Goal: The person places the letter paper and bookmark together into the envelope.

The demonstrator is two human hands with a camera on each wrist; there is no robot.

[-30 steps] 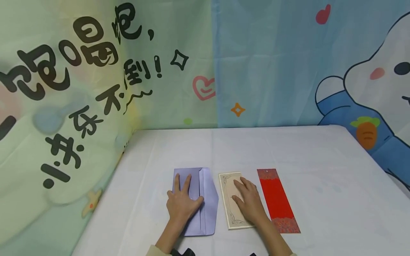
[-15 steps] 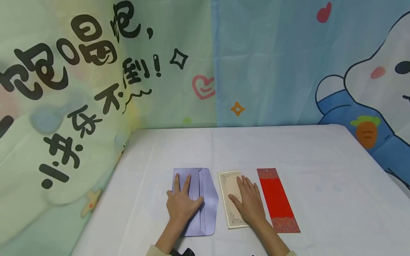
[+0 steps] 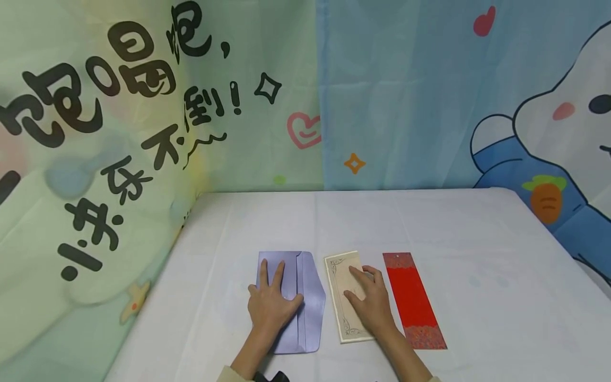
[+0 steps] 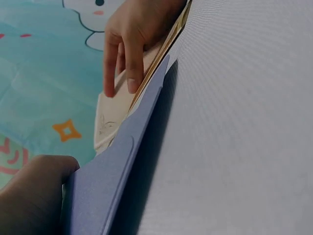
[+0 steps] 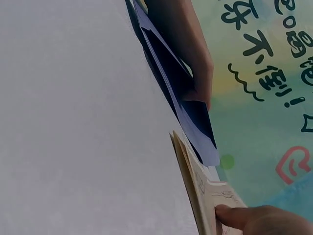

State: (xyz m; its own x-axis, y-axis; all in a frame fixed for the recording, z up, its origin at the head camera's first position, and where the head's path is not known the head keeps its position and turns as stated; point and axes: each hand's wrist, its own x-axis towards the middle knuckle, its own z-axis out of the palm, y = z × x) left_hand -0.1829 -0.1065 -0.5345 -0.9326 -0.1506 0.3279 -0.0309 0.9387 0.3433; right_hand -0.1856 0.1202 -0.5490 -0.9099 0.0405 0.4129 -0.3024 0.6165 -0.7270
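My left hand [image 3: 273, 307] lies spread on a lavender envelope [image 3: 312, 313], its fingers over the left panel and its thumb near the lengthwise fold. The pointed flap faces right. My right hand [image 3: 372, 302] is over the right part of a cream folded card [image 3: 346, 318] with a scrollwork border, fingers slightly bent and thumb apart from them. From the right wrist, the thumb meets the face of the cream folded card [image 5: 210, 196], whose layered edges show. In the left wrist view, the right hand's fingers [image 4: 133, 68] point down onto the card, behind the lavender envelope [image 4: 105, 181].
A long red envelope [image 3: 412, 297] with patterned ends lies to the right of the card. All three rest on a white-covered table [image 3: 267, 223]. A printed cloth backdrop [image 3: 406, 95] stands behind and at the left. A black object [image 3: 277, 376] shows at the bottom edge.
My right hand's fingers first straighten over the cream card, then bend again. The card's top edge has shifted slightly away from me. My left hand and both envelopes keep their places.
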